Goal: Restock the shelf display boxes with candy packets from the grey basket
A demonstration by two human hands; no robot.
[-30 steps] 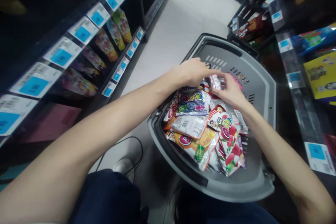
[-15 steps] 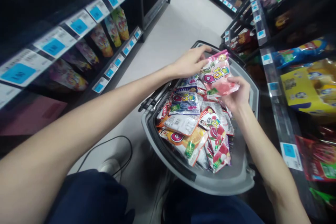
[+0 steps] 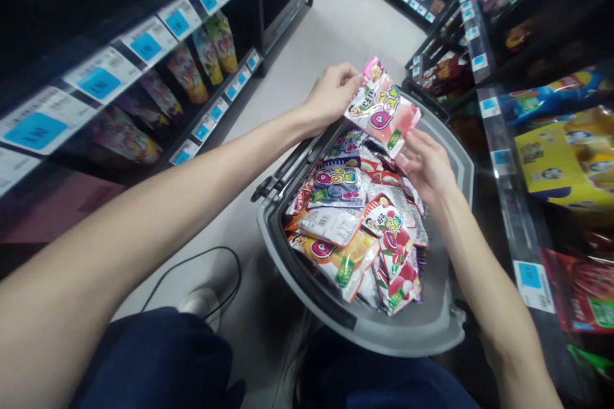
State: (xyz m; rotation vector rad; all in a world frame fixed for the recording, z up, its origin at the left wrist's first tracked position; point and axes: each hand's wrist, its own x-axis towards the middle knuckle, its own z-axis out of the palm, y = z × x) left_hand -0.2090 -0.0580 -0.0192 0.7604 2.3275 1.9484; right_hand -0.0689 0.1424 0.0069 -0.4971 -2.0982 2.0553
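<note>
A pink candy packet (image 3: 384,110) is lifted above a grey shopping basket (image 3: 432,326) full of colourful snack packets (image 3: 355,230). My left hand (image 3: 330,94) pinches the packet's top left corner. Just below the packet's lower edge, my right hand (image 3: 426,163) has its fingers loosely spread, fingertips near or touching the packet, over the far right part of the pile.
A dark shelf on the left holds hanging snack bags (image 3: 215,45) behind blue price tags (image 3: 98,83). Another shelf on the right carries a yellow box (image 3: 551,160) and red packets (image 3: 580,297). Pale floor (image 3: 330,25) runs ahead; a black cable (image 3: 206,265) lies beside my knee.
Both hands dug in the basket's far end, then lifted the pink packet out. It now sits higher and tilted, held by the left hand, while the right hand has dropped beneath it.
</note>
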